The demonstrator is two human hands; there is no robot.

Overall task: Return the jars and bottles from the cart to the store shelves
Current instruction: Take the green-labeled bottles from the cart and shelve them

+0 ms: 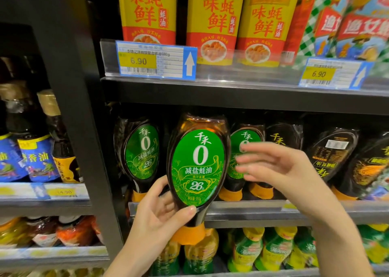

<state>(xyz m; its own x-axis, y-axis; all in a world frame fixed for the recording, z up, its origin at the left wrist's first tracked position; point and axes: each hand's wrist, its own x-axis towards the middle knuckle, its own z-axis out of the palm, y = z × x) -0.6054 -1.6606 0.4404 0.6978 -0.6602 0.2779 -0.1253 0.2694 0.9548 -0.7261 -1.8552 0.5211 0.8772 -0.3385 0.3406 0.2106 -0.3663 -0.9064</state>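
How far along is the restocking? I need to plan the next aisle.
Looks done: matching green-label bottles already stand on the middle shelf, though who put them there cannot be told. In hand: the left hand grips a green-label squeeze bottle, cap down, before the gap between them; the right hand is open beside it. Left: seating it. The cart is out of view.

Two bare arms show. The left hand (pixel 162 211) and the right hand (pixel 280 167) wear no gloves, rings or watch. No sleeves show. The nails are short and plain.
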